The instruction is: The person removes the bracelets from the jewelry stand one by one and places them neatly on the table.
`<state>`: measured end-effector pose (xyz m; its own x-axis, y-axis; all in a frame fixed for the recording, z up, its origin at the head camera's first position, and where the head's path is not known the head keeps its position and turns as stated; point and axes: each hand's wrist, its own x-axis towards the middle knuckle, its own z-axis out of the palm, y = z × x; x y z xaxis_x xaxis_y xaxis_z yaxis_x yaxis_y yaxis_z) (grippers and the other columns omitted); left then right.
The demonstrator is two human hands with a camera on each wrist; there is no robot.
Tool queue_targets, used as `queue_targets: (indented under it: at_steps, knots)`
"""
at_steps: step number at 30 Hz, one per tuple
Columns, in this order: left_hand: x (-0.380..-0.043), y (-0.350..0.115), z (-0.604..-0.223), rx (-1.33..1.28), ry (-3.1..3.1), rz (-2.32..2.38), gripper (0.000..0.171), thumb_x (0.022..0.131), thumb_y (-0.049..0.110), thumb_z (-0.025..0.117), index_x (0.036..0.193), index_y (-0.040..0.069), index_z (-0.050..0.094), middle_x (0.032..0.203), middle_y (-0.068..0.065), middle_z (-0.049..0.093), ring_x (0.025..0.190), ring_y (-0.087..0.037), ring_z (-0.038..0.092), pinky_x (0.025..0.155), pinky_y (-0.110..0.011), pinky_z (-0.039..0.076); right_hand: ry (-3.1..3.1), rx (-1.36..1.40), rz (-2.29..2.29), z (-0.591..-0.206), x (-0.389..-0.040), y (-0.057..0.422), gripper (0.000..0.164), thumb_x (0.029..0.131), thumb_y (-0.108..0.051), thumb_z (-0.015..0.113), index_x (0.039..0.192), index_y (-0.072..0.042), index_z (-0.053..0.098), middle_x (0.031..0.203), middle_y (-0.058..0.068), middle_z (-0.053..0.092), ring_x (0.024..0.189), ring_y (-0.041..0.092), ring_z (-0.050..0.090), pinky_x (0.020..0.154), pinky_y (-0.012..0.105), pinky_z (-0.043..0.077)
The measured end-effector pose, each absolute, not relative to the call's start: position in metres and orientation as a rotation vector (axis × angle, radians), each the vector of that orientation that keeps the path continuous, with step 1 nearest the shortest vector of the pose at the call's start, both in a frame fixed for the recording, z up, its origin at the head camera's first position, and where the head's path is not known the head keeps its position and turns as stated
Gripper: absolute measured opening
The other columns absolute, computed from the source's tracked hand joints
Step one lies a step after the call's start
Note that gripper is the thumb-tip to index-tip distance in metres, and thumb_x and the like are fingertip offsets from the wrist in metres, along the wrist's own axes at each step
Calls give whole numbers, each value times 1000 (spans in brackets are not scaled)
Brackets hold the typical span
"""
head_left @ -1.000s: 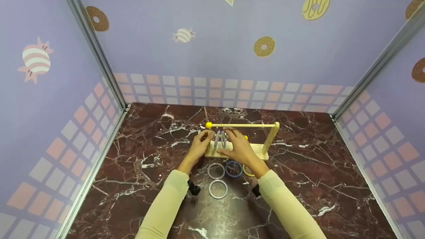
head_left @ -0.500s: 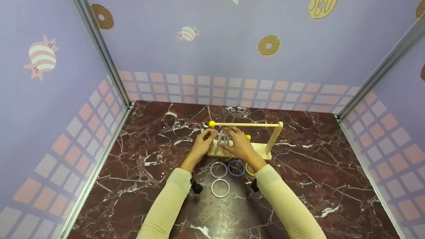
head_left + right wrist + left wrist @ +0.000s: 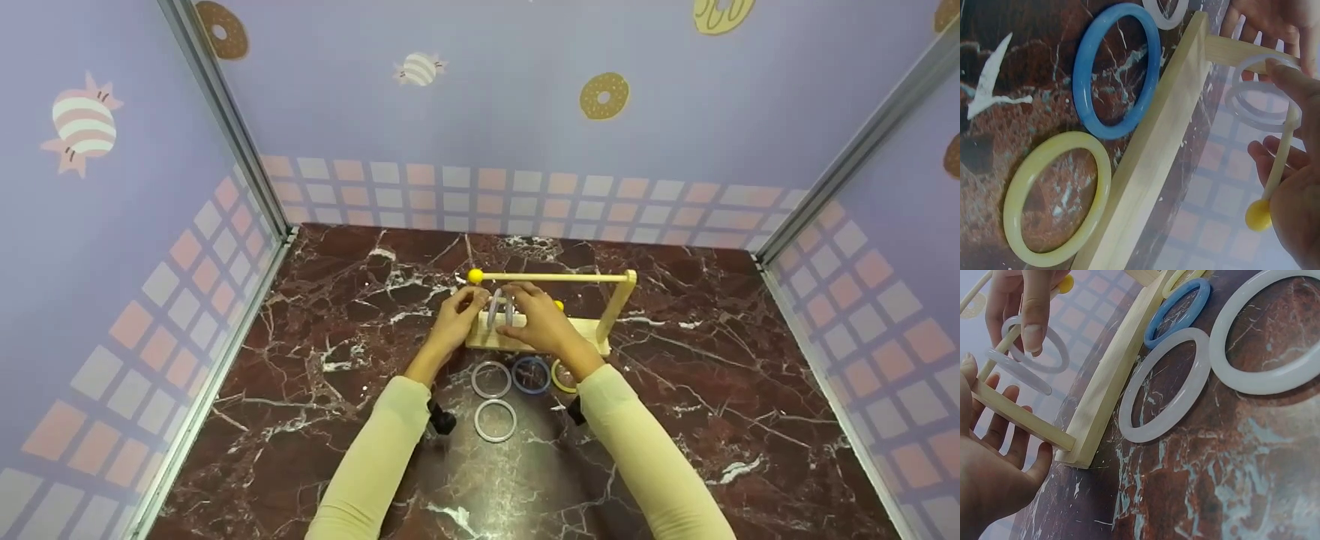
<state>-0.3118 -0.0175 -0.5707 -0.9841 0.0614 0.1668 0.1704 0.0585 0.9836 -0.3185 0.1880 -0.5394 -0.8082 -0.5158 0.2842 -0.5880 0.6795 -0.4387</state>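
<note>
A wooden stand (image 3: 592, 330) with two rods, each tipped by a yellow ball, sits mid-table. Two pale lilac bangles hang on its lower rod (image 3: 1004, 344). My right hand (image 3: 547, 319) pinches the right-hand bangle (image 3: 1064, 357), its thumb in front and its fingers partly hidden behind. Beside it, the left-hand bangle (image 3: 1044, 390) hangs tilted, nearer the short left post (image 3: 1027, 417). My left hand (image 3: 452, 321) grips this post, with the thumb near its top and the fingers curled behind it.
In front of the stand lie a lilac bangle (image 3: 1126, 413), a blue bangle (image 3: 1082, 79), a yellow bangle (image 3: 1014, 208) and a white bangle (image 3: 1219, 343). The upper rod (image 3: 551, 277) runs above both hands. Patterned walls (image 3: 480, 127) enclose the marble-look table (image 3: 300, 450).
My right thumb and fingers have drawn closer together onto the right-hand bangle. My left hand stays at the post. The loose bangles have not moved; the head view has shifted slightly.
</note>
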Motion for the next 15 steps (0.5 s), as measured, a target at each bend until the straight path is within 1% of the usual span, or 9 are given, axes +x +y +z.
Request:
queue_targets:
  at_steps: [3, 5, 7, 9, 11, 15]
  knots:
    - [-303, -16, -557, -222, -2213, -2088, 25, 107, 20, 65, 117, -2, 71, 109, -7, 69, 102, -20, 59, 90, -31, 44, -2761, 914, 802, -540, -320, 188, 76, 87, -32, 89, 145, 4, 57, 148, 20, 58, 133, 42, 57, 114, 51, 43]
    - [-301, -16, -551, -214, -2198, -2090, 23, 107, 18, 66, 116, -3, 71, 108, -8, 69, 103, -25, 60, 90, -31, 44, -2763, 908, 809, -538, -321, 188, 76, 87, -33, 90, 145, 4, 58, 147, 20, 60, 132, 40, 58, 114, 50, 44]
    - [-301, -16, -549, -223, -2193, -2086, 25, 107, 18, 65, 117, -5, 70, 110, -9, 69, 108, -34, 61, 91, -31, 44, -2757, 909, 811, -537, -322, 189, 76, 87, -32, 89, 145, 5, 58, 146, 20, 60, 134, 40, 57, 114, 50, 43]
    - [-300, -16, -548, -224, -2186, -2091, 26, 107, 17, 65, 118, -6, 69, 110, -9, 69, 110, -38, 61, 91, -31, 44, -2747, 908, 826, -536, -322, 189, 75, 87, -32, 90, 144, 5, 58, 145, 20, 61, 131, 40, 58, 112, 50, 45]
    - [-300, -16, -549, -222, -2192, -2090, 26, 107, 18, 65, 118, -5, 69, 109, -8, 69, 108, -36, 61, 91, -31, 44, -2747, 896, 836, -536, -322, 189, 76, 87, -32, 90, 144, 5, 58, 145, 20, 61, 131, 40, 58, 112, 50, 46]
    - [-305, -16, -562, -183, -2214, -2085, 24, 107, 20, 67, 117, -1, 72, 104, -5, 67, 100, -21, 59, 90, -32, 43, -2769, 882, 838, -540, -320, 189, 77, 87, -31, 90, 144, 7, 57, 145, 21, 61, 133, 40, 57, 113, 49, 45]
